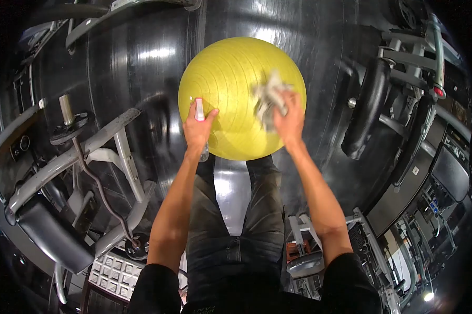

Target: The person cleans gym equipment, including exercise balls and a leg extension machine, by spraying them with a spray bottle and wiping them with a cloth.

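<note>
A large yellow exercise ball with ringed ridges sits on the floor in front of my legs. My left hand is closed around a spray bottle over the ball's left side. The bottle's pinkish-white head sticks out above my fingers, and its clear lower end shows below the hand. Over the right half of the ball, my right hand grips a crumpled greyish-white cloth. Motion smears the cloth, which appears to lie against the ball's surface.
Dark, shiny flooring surrounds the ball. To the left stands a grey-framed bench with a curved bar and a weight plate. Black-padded gym machines line the right side. A white gridded rack is at lower left.
</note>
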`<move>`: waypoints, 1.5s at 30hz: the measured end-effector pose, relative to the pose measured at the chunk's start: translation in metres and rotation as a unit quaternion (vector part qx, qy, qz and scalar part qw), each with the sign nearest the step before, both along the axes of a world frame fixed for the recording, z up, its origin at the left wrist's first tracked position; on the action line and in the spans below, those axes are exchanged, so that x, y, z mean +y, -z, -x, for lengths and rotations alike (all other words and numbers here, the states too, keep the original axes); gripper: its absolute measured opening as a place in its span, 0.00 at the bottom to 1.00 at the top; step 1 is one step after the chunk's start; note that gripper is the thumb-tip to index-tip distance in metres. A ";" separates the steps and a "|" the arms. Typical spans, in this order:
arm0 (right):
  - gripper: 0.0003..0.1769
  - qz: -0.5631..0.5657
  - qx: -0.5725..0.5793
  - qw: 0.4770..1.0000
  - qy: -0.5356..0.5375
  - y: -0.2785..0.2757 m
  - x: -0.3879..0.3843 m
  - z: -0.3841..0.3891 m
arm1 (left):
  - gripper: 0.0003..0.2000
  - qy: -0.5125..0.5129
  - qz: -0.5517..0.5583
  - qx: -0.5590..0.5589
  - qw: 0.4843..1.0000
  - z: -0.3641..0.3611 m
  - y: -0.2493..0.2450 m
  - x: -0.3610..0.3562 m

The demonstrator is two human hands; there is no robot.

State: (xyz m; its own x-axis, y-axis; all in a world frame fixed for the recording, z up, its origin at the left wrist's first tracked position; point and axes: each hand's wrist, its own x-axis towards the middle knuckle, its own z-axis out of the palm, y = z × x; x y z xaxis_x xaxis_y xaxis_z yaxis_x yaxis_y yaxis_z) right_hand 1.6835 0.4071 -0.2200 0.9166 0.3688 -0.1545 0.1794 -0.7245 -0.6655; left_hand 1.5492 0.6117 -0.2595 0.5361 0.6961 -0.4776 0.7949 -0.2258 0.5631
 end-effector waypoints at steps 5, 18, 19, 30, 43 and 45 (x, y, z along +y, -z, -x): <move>0.19 0.127 0.010 0.988 0.090 0.022 -0.012 -0.012 | 0.25 -0.066 0.109 -0.094 0.987 0.046 -0.004 -0.013; 0.20 0.270 0.001 0.939 0.212 0.086 -0.166 -0.069 | 0.21 -0.014 0.199 0.046 0.979 0.033 0.094 0.068; 0.20 0.275 0.018 0.935 0.223 0.090 -0.176 -0.076 | 0.21 -0.013 0.200 0.049 0.978 0.024 0.098 0.068; 0.26 -0.113 0.413 0.820 0.380 0.147 -0.291 -0.146 | 0.28 -0.081 0.301 0.115 0.943 -0.014 0.190 0.036; 0.28 -0.262 0.525 0.705 0.398 0.199 -0.310 -0.099 | 0.41 -0.112 0.455 0.169 0.867 -0.018 0.158 0.033; 0.28 -0.303 0.512 0.728 0.340 0.186 -0.309 -0.100 | 0.39 -0.110 0.423 0.116 0.892 -0.016 0.148 0.033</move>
State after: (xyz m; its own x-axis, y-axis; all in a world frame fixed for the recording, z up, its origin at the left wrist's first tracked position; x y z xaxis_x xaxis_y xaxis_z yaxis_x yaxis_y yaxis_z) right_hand 1.7838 0.0982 -0.4064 0.4371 0.1680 -0.8836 -0.8993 0.0693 -0.4318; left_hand 1.5656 0.6446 -0.4072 0.2488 0.1100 -0.9623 0.8849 0.3781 0.2720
